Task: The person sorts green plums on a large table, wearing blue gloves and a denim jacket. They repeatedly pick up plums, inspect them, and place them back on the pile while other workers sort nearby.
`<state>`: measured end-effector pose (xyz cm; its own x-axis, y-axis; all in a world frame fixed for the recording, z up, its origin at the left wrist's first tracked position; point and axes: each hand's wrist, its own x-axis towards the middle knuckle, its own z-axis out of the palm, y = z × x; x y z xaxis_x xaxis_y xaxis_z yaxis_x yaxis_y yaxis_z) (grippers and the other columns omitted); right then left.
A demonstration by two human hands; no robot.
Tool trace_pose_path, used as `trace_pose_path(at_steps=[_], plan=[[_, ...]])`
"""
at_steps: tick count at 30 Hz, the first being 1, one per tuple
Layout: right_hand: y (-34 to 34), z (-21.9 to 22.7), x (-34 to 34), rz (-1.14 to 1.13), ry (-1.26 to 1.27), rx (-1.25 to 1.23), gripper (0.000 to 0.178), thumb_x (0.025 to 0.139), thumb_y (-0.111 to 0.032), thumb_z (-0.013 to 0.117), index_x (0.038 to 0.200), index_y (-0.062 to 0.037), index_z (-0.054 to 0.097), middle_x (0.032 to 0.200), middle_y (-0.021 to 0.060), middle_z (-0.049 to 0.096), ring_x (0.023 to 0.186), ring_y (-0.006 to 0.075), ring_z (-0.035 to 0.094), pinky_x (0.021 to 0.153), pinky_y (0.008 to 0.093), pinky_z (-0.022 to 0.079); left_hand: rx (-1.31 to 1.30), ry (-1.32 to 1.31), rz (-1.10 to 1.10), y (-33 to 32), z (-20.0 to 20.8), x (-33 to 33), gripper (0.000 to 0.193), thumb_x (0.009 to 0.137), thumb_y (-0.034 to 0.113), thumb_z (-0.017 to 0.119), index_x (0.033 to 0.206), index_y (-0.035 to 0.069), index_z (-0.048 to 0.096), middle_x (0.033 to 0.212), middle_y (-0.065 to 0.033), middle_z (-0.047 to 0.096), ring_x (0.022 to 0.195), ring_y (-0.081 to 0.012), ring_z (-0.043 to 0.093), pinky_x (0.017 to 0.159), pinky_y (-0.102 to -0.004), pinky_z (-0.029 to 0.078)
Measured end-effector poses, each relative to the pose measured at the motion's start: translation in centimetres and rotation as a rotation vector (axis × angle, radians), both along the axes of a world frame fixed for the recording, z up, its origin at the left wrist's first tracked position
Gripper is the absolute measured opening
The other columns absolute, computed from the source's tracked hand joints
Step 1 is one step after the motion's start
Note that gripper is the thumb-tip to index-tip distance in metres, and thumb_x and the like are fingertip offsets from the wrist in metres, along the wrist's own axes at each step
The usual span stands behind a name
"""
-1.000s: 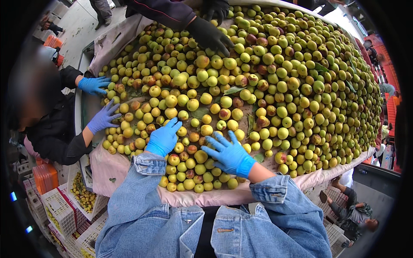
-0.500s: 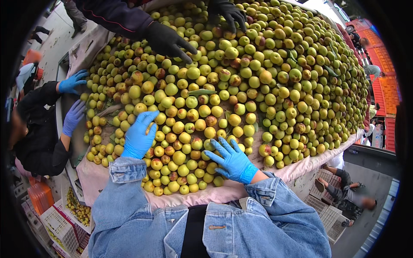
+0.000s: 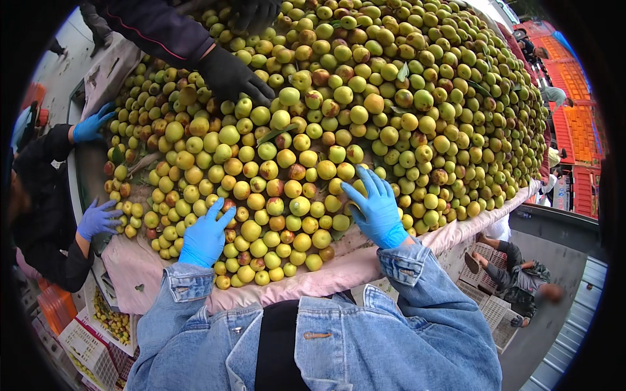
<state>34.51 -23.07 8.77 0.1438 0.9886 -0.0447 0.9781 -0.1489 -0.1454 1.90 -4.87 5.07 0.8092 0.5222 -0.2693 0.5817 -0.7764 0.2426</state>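
A large heap of small round yellow-green fruits, many with reddish-brown patches, covers a pink cloth in front of me. My left hand, in a blue glove, rests at the near edge of the heap. Its fingers are spread over the fruits, and none is in its grasp. Farther right, my right hand, also blue-gloved, reaches forward with fingers apart. It touches fruits beside a strip of bare cloth, its fingertips pointing up and left. A green leaf lies on the fruits beyond my hands.
A co-worker's black-gloved hand works across the heap. At the left, another person's blue-gloved hand and purple-gloved hand touch its edge. White crates stand lower left; orange crates are stacked far right. A person sits lower right.
My left hand has drawn back toward the near edge. My right hand has moved right and forward. The black-gloved hands shifted left, and the purple-gloved hand moved down toward the near side.
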Motion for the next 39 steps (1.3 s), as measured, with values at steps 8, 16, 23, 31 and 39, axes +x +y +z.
trace_pose_path(at_steps=[8, 16, 23, 31, 39], plan=[[6.1, -1.9, -2.4, -0.123, 0.35, 0.315, 0.029, 0.077, -0.012, 0.062, 0.106, -0.0135, 0.061, 0.099, 0.0058, 0.061, 0.092, 0.0271, 0.056, 0.079, 0.0379, 0.045, 0.043, -0.289, -0.141, 0.5, 2.4, 14.7, 0.035, 0.083, 0.012, 0.055, 0.117, 0.019, 0.055, 0.098, -0.0059, 0.058, 0.078, -0.0237, 0.062, 0.06, -0.0338, 0.053], [0.7, -1.2, -2.2, -0.282, 0.582, 0.342, 0.025, 0.082, -0.001, 0.058, 0.105, -0.0084, 0.065, 0.101, 0.0126, 0.063, 0.096, 0.0282, 0.059, 0.086, 0.0356, 0.046, 0.001, 0.02, -0.287, 0.2, -0.2, 20.6, 0.048, 0.085, 0.013, 0.052, 0.131, 0.014, 0.041, 0.089, -0.0088, 0.064, 0.079, -0.0229, 0.066, 0.058, -0.0349, 0.053], [-0.4, -2.6, -1.0, -0.259, 0.601, 0.306, 0.025, 0.084, 0.003, 0.055, 0.107, -0.004, 0.064, 0.108, 0.0121, 0.062, 0.102, 0.0246, 0.058, 0.092, 0.033, 0.044, -1.316, -0.904, 0.665, -2.6, 2.4, 0.5, 0.031, 0.091, 0.028, 0.058, 0.114, 0.007, 0.062, 0.099, 0.0014, 0.063, 0.078, -0.0086, 0.058, 0.068, -0.0255, 0.05], [-0.1, -2.2, 0.6, -0.141, 0.295, 0.181, 0.042, 0.082, -0.004, 0.056, 0.123, -0.01, 0.054, 0.133, 0.0156, 0.045, 0.125, 0.033, 0.04, 0.105, 0.0417, 0.031, -0.431, -1.972, 2.068, -7.3, 8.2, -38.0, 0.086, 0.083, 0.067, 0.04, 0.144, 0.012, 0.017, 0.148, -0.018, 0.015, 0.136, -0.0394, 0.016, 0.1, -0.0702, 0.016], [-1.2, -3.0, 0.3, 0.045, -0.168, -0.215, 0.065, 0.08, -0.037, 0.057, 0.141, -0.0284, 0.034, 0.151, 0.015, 0.016, 0.139, 0.0388, 0.01, 0.102, 0.0664, 0.01, -0.125, -1.022, 1.339, -5.1, 2.8, -19.9, 0.073, 0.091, 0.042, 0.048, 0.148, 0.015, 0.011, 0.154, -0.0099, 0.004, 0.141, -0.0248, 0.005, 0.111, -0.0518, 0.006]])
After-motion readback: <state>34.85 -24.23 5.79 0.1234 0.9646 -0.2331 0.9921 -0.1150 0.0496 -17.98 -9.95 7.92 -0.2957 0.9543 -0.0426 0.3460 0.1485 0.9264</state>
